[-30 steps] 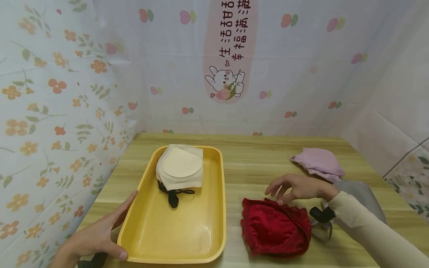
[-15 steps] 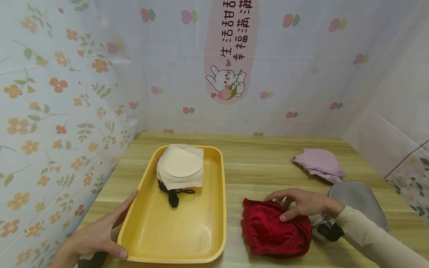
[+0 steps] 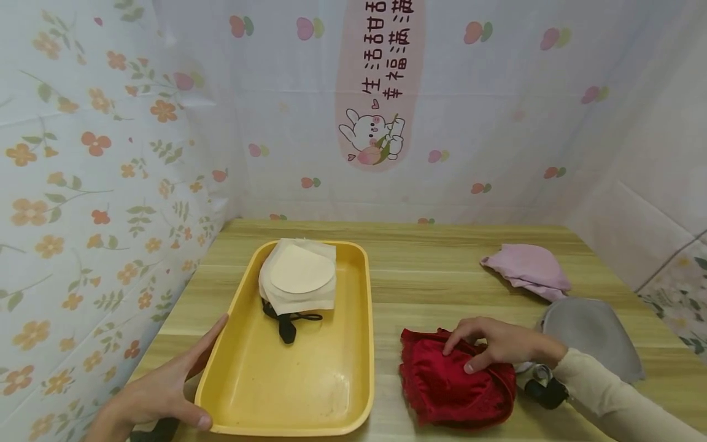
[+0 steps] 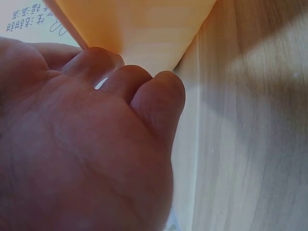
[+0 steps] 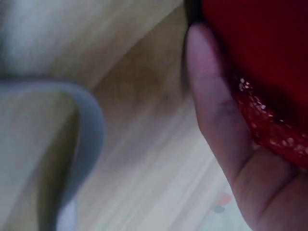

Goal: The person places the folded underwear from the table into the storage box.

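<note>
A red lace-edged bra (image 3: 442, 380), folded with a cup on top, lies on the table at front right. My right hand (image 3: 499, 344) is over its upper right part and pinches the fabric between thumb and fingers. In the right wrist view a finger (image 5: 211, 82) lies along the lace edge. My left hand (image 3: 157, 390) rests against the yellow tray (image 3: 361, 294) at its near left corner, thumb at the front rim and index along the side. Inside the tray, at its back, sits a cream folded bra (image 3: 301, 270) with a black strap-like piece (image 3: 287, 328) below it.
A grey folded bra (image 3: 591, 337) lies beyond my right wrist, and a grey strap (image 5: 91, 125) shows in the right wrist view. Farther back is a pink folded bra (image 3: 527, 267). Floral cloth walls (image 3: 304, 123) border the wooden table (image 3: 420, 245).
My right hand has come down onto the red bra and its fingers have drawn in on the fabric. The left hand and the tray have stayed in place.
</note>
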The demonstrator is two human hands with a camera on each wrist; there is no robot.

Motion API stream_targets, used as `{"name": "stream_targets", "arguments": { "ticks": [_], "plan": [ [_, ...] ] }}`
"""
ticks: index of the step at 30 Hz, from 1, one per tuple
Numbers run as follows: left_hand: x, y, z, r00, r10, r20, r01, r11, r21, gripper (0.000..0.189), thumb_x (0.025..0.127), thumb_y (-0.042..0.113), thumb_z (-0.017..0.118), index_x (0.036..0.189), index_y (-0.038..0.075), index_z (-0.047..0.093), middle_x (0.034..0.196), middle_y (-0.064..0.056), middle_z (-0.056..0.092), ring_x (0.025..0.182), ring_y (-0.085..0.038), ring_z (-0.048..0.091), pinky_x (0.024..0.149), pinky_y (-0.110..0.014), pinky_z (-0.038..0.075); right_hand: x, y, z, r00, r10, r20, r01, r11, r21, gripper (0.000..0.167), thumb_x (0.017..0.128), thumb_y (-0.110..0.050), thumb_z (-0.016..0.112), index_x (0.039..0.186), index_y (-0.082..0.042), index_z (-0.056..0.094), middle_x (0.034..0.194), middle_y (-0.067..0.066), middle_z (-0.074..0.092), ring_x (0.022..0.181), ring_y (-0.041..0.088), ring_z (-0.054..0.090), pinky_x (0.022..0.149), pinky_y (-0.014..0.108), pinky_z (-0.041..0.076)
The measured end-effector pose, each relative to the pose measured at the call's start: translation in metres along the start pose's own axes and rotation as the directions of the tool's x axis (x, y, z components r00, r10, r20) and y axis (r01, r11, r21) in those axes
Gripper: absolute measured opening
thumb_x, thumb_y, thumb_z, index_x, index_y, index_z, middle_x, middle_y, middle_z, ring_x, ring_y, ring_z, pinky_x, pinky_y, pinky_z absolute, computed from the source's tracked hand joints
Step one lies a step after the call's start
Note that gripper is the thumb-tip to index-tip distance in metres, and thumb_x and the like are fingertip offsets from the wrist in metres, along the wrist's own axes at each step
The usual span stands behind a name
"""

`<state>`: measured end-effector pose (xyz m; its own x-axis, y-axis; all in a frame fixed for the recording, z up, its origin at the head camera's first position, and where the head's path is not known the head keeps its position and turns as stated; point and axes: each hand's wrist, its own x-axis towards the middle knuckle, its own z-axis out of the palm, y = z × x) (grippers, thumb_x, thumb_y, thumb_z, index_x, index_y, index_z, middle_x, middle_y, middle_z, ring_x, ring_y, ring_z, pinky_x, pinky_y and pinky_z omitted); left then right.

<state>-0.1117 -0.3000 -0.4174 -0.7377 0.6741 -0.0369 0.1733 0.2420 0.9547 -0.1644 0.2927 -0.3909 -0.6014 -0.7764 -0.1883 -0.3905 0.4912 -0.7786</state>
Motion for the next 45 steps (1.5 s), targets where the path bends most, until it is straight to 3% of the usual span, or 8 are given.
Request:
{"name": "stream_targets", "arguments": {
  "ticks": [1,12,22,31,38,45],
  "plan": [
    [0.0,0.003,0.0,1.0,-0.027,0.01,0.027,1.0,-0.002,0.113,0.088,0.039,0.077,0.162,0.034,-0.009,0.172,-0.002,-0.008,0.145,0.015,0.021,0.104,-0.011,0.035,0.0,0.0,0.001,1.0,0.009,-0.006,-0.009,1.0,0.003,0.029,0.089,-0.02,0.075,0.118,-0.017,0.072,0.118,0.005,0.067,0.108,-0.001,0.054,0.086,0.023,0.045],
    [-0.003,-0.009,0.0,1.0,0.022,-0.009,-0.022,1.0,0.0,0.112,0.088,0.038,0.076,0.162,0.032,-0.008,0.172,0.001,-0.004,0.147,0.012,0.022,0.104,-0.012,0.037,0.006,0.002,0.005,0.998,-0.014,-0.064,0.011,0.999,-0.038,0.029,0.085,-0.021,0.08,0.112,-0.02,0.072,0.115,0.002,0.069,0.11,0.0,0.057,0.091,0.023,0.048],
    [-0.002,-0.005,0.001,1.0,0.004,-0.005,-0.004,1.0,-0.009,0.114,0.086,0.035,0.078,0.162,0.033,-0.007,0.172,-0.002,-0.003,0.145,0.012,0.024,0.103,-0.013,0.037,0.0,0.001,0.0,0.997,0.031,-0.073,-0.026,0.997,0.077,0.031,0.085,-0.015,0.078,0.115,-0.014,0.072,0.117,0.006,0.07,0.109,0.001,0.059,0.092,0.02,0.047],
    [-0.002,-0.012,0.0,0.999,0.047,-0.011,-0.046,0.999,0.003,0.112,0.088,0.038,0.076,0.163,0.03,-0.007,0.172,0.001,0.0,0.147,0.01,0.023,0.104,-0.013,0.037,-0.003,-0.004,-0.008,0.993,0.051,-0.102,-0.04,0.993,0.109,0.034,0.086,-0.015,0.077,0.119,-0.011,0.07,0.122,0.005,0.069,0.11,0.001,0.06,0.091,0.017,0.048],
    [-0.003,-0.013,-0.001,0.999,0.045,-0.015,-0.045,0.999,0.014,0.112,0.088,0.037,0.076,0.163,0.03,-0.006,0.172,0.004,0.003,0.146,0.01,0.024,0.103,-0.013,0.038,-0.004,-0.016,-0.02,0.992,0.057,-0.111,-0.035,0.981,0.193,0.036,0.09,-0.01,0.073,0.125,-0.005,0.066,0.129,-0.001,0.065,0.115,-0.001,0.058,0.09,0.02,0.052],
    [-0.001,-0.01,-0.001,0.999,0.038,-0.013,-0.038,0.999,0.012,0.113,0.087,0.035,0.077,0.163,0.03,-0.006,0.172,0.001,0.002,0.146,0.011,0.024,0.103,-0.013,0.037,0.0,-0.038,-0.035,0.982,0.131,-0.133,-0.097,0.968,0.232,0.041,0.091,-0.011,0.072,0.13,-0.005,0.063,0.129,0.011,0.063,0.103,0.012,0.068,0.081,0.029,0.059]
  ]
}}
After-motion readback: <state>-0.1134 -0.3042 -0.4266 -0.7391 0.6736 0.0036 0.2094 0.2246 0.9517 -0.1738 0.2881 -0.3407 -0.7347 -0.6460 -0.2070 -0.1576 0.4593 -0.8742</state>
